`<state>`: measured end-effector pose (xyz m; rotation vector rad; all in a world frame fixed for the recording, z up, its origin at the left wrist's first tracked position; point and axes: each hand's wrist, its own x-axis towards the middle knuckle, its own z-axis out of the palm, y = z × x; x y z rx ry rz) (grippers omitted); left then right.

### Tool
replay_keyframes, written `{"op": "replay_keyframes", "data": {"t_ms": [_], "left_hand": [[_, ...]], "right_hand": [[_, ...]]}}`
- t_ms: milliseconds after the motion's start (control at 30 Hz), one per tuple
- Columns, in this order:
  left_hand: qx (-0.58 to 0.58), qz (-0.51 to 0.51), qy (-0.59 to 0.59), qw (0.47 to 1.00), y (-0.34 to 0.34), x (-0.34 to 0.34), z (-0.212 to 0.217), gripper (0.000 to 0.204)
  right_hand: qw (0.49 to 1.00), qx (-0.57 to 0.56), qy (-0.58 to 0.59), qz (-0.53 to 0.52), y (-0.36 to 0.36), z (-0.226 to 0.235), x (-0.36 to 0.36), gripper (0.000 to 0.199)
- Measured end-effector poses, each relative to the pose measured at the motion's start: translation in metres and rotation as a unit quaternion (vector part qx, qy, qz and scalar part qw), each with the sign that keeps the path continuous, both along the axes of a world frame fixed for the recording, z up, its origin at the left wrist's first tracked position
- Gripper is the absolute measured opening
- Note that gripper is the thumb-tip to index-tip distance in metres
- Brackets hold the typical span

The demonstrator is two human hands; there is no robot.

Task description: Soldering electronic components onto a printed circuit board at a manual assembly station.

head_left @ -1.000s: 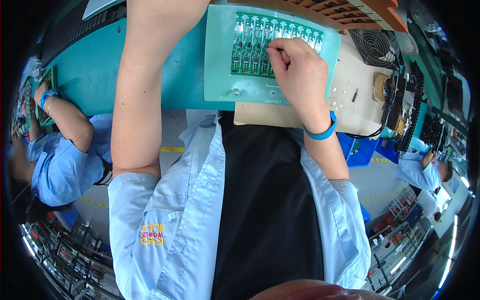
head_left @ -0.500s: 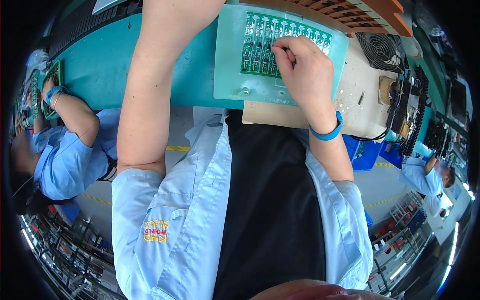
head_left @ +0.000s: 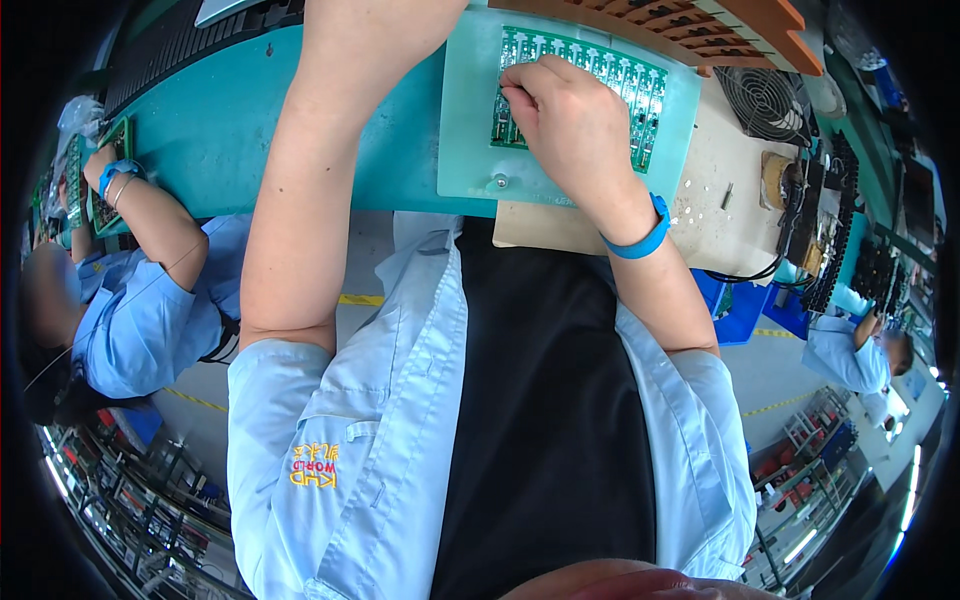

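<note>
A green panel of narrow circuit boards lies in a pale green, translucent fixture plate on the bench. Over the left part of the panel is my right hand, thumb and fingertips pinched together close to the boards. Whatever sits between those fingertips is too small or too covered to make out. My left arm reaches up past the plate's left side. Only the back and wrist of my left hand show at the top edge; its fingers are out of the picture. A round metal stud stands near the plate's lower edge.
Beyond the plate is a brown slotted rack. To the right, a beige board carries small scraps, with a black fan behind. Blue bins stand below. Co-workers sit at the left and far right.
My right hand has moved left across the panel, still pinched, uncovering boards on the right. The whole view has shifted slightly; my left arm keeps its pose.
</note>
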<state>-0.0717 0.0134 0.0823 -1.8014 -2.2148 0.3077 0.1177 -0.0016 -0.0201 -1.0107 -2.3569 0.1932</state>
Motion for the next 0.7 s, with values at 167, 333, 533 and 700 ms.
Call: {"op": "replay_keyframes", "data": {"t_ms": [167, 333, 533, 700], "left_hand": [[0.014, -0.009, -0.008, 1.000, 0.001, -0.004, -0.006, 0.020], [0.026, -0.017, -0.015, 0.999, 0.000, -0.007, -0.009, 0.020], [0.040, -0.029, -0.024, 0.999, 0.004, -0.013, -0.018, 0.021], [0.052, -0.039, -0.030, 0.997, 0.008, -0.017, -0.025, 0.021]], "right_hand": [[1.000, 0.010, 0.007, 0.011, 0.000, 0.000, 0.001, 0.003], [0.999, 0.000, 0.040, -0.008, 0.001, 0.005, 0.009, 0.005], [0.997, -0.009, 0.056, -0.044, 0.007, 0.013, 0.027, 0.007], [0.997, -0.026, 0.054, -0.046, 0.006, 0.014, 0.030, 0.008]]}}
